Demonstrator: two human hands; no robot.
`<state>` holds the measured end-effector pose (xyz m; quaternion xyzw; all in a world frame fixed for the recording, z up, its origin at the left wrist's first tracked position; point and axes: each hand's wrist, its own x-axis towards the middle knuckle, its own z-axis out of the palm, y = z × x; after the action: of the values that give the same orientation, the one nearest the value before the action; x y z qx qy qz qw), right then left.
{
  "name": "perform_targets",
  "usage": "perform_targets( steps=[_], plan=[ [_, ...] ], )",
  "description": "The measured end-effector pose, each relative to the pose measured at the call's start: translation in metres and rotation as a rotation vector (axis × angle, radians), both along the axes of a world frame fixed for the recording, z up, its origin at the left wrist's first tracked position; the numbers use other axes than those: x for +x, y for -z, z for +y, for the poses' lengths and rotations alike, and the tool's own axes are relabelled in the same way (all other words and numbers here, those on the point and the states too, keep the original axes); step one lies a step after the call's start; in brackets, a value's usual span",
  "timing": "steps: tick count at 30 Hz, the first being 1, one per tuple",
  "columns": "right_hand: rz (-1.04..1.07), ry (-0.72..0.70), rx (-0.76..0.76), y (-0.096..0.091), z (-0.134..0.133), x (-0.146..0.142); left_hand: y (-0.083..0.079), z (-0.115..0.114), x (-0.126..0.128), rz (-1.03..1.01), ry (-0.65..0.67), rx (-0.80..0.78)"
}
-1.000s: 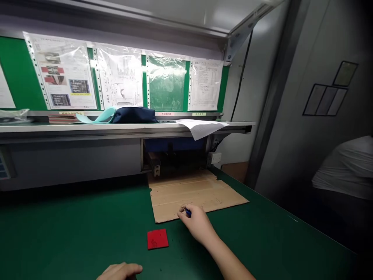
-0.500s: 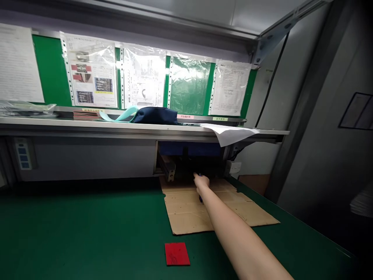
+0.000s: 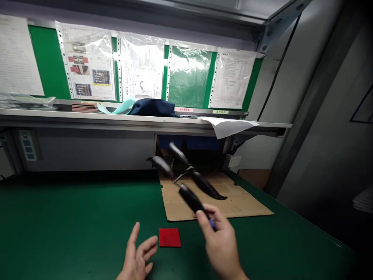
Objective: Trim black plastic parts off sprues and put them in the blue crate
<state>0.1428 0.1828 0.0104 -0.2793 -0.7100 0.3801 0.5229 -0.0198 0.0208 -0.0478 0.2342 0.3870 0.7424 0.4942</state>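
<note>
The right hand, its grip clamped on the blurred black tool, should steady it clear of the left hand, whose fingers are spread apart.

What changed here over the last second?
The right hand, which reached into the recess under the shelf half a second ago, has drawn back and now grips a blurred black tool over the cardboard, blue pen still in it. The left hand is back in view, open, beside the red square. Square, cardboard and shelf items stayed put.
</note>
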Motion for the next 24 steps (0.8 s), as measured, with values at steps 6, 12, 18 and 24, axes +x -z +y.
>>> perform_targets(
  steps=[6,12,18,24],
  plan=[
    [-0.14,-0.402,0.756,0.023,-0.053,-0.029,-0.032,-0.001,-0.008,-0.376,-0.316,0.003],
    [-0.586,-0.288,0.739,0.022,-0.001,-0.006,-0.038,0.0,-0.026,-0.313,0.188,0.212],
    [-1.076,-0.014,0.377,0.026,0.051,0.014,-0.02,-0.007,-0.026,-0.352,0.468,0.11],
    [-0.871,-0.291,0.446,0.021,0.021,-0.008,-0.01,-0.013,-0.02,-0.33,0.544,0.116]
  ],
)
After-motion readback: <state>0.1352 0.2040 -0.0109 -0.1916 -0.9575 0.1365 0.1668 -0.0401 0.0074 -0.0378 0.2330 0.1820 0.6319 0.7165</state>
